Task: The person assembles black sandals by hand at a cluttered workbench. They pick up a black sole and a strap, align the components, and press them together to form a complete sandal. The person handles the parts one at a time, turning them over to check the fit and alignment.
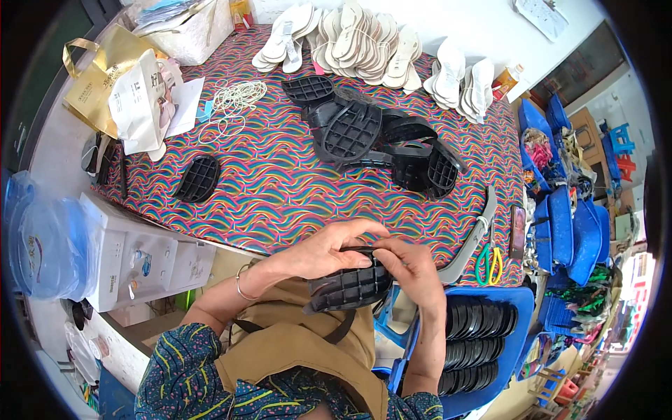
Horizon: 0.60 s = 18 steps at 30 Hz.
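Between my two hands, over my lap at the table's near edge, is a black shoe sole (348, 288) with a raised grid across the face turned up. My left hand (327, 250) grips its far edge, thumb on the grid side. The fingers of my right hand (409, 264) close round its right end, near the left thumb. Farther up the table lies a heap of similar black soles (350, 133), some tilted over others. One more black sole (198, 178) rests alone to the left, grid side up.
Several bundles of pale insoles (355, 40) line the back wall. Scissors (492, 259), a curved grey tool (470, 241) and a phone (517, 231) lie at the right. A blue crate (523, 308) beside me holds rows of black soles. Paper bags (105, 77) and string (238, 98) are left.
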Tool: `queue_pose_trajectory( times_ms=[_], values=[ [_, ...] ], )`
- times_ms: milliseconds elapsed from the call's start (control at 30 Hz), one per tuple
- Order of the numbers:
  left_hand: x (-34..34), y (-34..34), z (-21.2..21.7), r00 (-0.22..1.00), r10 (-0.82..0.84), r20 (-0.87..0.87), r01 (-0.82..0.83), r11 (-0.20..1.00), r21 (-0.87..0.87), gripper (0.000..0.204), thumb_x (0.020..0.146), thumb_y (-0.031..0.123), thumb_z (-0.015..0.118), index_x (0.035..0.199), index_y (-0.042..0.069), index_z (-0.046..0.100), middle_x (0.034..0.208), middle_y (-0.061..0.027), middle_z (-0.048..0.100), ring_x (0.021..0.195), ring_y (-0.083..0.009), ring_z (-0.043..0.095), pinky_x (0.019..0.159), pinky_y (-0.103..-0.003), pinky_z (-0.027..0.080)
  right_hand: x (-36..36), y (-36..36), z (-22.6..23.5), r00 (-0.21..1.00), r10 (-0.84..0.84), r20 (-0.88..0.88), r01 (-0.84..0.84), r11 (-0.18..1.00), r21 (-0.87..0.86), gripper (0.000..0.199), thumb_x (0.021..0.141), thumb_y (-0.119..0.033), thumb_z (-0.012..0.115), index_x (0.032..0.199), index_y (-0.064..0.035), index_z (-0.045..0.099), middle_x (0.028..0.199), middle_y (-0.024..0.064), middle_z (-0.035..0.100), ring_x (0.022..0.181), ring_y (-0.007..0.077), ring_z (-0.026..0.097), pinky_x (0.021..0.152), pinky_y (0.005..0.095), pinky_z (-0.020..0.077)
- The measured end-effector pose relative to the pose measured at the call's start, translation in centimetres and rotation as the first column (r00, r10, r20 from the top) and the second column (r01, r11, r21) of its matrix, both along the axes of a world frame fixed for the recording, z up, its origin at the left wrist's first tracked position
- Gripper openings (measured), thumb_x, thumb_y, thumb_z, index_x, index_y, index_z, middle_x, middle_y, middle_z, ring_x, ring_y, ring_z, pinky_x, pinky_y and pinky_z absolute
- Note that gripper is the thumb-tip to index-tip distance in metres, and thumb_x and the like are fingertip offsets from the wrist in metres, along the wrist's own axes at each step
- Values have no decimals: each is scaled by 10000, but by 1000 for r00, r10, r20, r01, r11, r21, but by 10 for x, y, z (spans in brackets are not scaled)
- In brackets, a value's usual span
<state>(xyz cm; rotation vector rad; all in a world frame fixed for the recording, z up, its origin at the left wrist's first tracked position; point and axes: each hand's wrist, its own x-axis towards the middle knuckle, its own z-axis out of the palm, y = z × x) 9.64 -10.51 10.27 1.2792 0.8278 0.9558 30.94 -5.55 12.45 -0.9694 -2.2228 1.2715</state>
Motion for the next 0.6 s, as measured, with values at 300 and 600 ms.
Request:
queue_pose_trajectory(
  times_ms=[300, 600],
  values=[
    [7, -1, -13, 992, 64, 105, -59, 997, -52, 472, 897, -60, 595, 1350, 4, 477, 1184, -78, 589, 981, -94, 607, 789, -281, 519, -10, -40, -29, 927, -319, -198, 330, 944, 26, 245, 1032, -148, 503, 1123, 13, 665, 904, 176, 705, 781, 231, 699, 691, 309, 510],
    [14, 2, -3, 975, 188, 116, -180, 980, -79, 474, 916, -85, 565, 1362, 28, 451, 1135, -85, 621, 942, -102, 632, 764, -263, 529, -19, -48, -43, 817, -534, -219, 561, 823, 88, 313, 1056, -184, 475, 1135, 67, 645, 951, 128, 711, 807, 180, 656, 736, 318, 500]
  ],
)
